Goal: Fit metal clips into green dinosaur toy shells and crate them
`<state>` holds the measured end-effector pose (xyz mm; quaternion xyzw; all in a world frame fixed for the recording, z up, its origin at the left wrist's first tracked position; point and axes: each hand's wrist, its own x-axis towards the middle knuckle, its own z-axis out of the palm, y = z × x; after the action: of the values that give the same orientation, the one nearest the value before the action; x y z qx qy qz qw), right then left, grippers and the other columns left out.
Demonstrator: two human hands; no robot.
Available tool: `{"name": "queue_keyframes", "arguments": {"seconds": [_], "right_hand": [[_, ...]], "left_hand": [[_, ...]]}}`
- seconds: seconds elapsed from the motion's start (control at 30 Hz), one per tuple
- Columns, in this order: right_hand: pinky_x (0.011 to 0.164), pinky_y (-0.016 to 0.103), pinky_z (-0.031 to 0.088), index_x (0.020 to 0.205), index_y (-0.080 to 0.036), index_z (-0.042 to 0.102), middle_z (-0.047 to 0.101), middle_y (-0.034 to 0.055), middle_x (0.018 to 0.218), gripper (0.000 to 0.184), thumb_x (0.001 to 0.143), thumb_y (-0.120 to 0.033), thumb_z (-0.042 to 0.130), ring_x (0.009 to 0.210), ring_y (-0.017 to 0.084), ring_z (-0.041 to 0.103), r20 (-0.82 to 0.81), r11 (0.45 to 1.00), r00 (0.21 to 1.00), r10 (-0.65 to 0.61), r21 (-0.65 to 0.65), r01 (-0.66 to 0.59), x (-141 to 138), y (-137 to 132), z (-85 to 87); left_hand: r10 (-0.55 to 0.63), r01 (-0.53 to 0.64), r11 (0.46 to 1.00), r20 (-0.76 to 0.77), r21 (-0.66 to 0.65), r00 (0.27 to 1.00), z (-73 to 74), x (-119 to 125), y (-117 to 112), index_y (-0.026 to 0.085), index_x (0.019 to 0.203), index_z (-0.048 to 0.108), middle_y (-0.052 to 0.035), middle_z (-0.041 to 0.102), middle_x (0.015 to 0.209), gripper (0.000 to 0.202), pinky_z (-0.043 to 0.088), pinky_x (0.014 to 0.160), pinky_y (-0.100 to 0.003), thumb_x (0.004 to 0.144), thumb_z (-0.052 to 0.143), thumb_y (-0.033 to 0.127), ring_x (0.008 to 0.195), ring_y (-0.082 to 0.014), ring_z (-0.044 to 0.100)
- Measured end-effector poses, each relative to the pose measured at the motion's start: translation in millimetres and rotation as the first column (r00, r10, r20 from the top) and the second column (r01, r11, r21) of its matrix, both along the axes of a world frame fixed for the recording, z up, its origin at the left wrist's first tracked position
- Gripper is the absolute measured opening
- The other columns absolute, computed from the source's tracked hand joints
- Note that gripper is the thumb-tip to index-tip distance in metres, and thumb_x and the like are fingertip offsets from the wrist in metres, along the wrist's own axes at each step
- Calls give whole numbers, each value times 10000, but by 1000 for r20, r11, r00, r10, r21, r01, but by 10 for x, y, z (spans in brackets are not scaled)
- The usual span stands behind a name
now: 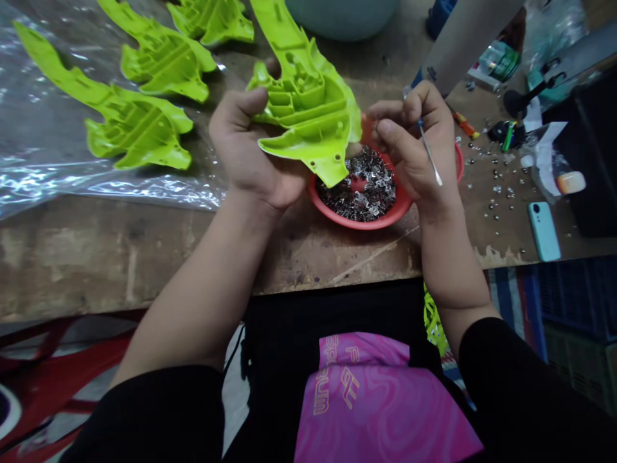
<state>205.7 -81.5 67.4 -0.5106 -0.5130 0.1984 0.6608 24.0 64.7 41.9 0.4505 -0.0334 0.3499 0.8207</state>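
Fingers (240, 106) grip one housing (308, 106) (three more (137, 125))

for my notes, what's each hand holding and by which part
The left hand holds a lime-green moulded plastic housing by its side edge, thumb in front, fingers behind. The right hand pinches a thin metal tool by its upper end.

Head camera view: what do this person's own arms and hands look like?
The left hand and right hand are bare, with no gloves, rings or watch visible. The left forearm and right forearm are uncovered too; the left sleeve and right sleeve are plain black.
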Motion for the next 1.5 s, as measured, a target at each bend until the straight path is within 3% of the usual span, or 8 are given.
{"name": "queue_keyframes", "arguments": {"seconds": [0.13, 0.3, 0.5, 0.67, 0.83, 1.33, 1.4, 1.5], "right_hand": [[812, 380, 676, 910, -341, 353, 809, -8, 1018, 470, 882, -350, 822, 838, 194, 744, 80, 992, 996, -40, 121, 30, -103, -54, 92], [931, 410, 668, 826, -324, 467, 859, -42, 979, 364, 981, -230, 783, 972, 208, 793, 367, 880, 889, -273, 469, 77, -211, -97, 130], [884, 394, 682, 826, -339, 566, 882, -89, 1048, 289, 1038, -261, 746, 965, 198, 841, 562, 956, 818, -120, 288, -57, -199, -154, 128], [953, 454, 684, 756, -351, 490, 875, -75, 996, 389, 1012, -403, 777, 988, 238, 826, 480, 995, 877, 26, 71, -69, -173, -179, 162], [936, 444, 666, 779, -330, 501, 878, -60, 991, 390, 994, -295, 825, 975, 229, 818, 395, 977, 916, 73, 155, -144, -193, -155, 134], [1064, 550, 648, 713, -360, 458, 877, -89, 1010, 419, 973, -445, 775, 1062, 278, 753, 595, 985, 795, 119, 32, -171, -151, -161, 240], [1100, 545, 636, 773, -345, 479, 884, -69, 1116, 362, 988, -344, 771, 1151, 268, 778, 487, 975, 871, 63, 156, -158, -121, -227, 328], [947, 482, 649, 799, -317, 435, 859, -2, 963, 376, 985, -287, 760, 958, 261, 812, 275, 937, 916, -292, 272, 217, 138, -370, 428]], "left_hand": [[-49, 62, 991, -114, 120, 992, 130, -44, -158, 330, 1361, 612, 3, 704, 1472, 578, 500, 1257, -653, 858, 706, 599, 1497, -393, 547], [-124, 94, 979, -162, -179, 979, 396, -77, -449, 196, 1257, 648, -67, 764, 1162, 486, 656, 850, -380, 784, 539, 221, 1099, -283, 774], [-243, 198, 958, -220, -210, 945, 469, -116, -504, 100, 1250, 701, -92, 766, 1047, 574, 631, 706, -306, 709, 512, 116, 829, -213, 762], [-233, 192, 971, -365, -146, 901, 441, -116, -458, 109, 1273, 700, -113, 781, 1107, 552, 637, 771, -353, 761, 496, 77, 853, -235, 756], [-238, 202, 970, -379, -132, 894, 453, -123, -465, 92, 1330, 712, -129, 796, 1148, 606, 633, 769, -373, 759, 512, 86, 910, -268, 762], [-258, 218, 964, -318, -154, 912, 419, -129, -462, 92, 1285, 752, -137, 829, 1196, 555, 667, 950, -455, 777, 528, 93, 1017, -308, 798], [-228, 184, 969, -317, -163, 921, 440, -126, -468, 112, 1245, 752, -133, 820, 1137, 513, 676, 943, -482, 787, 521, 115, 977, -305, 792], [-160, 97, 974, -324, -203, 932, 488, -101, -497, 125, 1193, 730, -128, 789, 1043, 503, 684, 980, -544, 744, 506, 161, 1019, -333, 805]]}}
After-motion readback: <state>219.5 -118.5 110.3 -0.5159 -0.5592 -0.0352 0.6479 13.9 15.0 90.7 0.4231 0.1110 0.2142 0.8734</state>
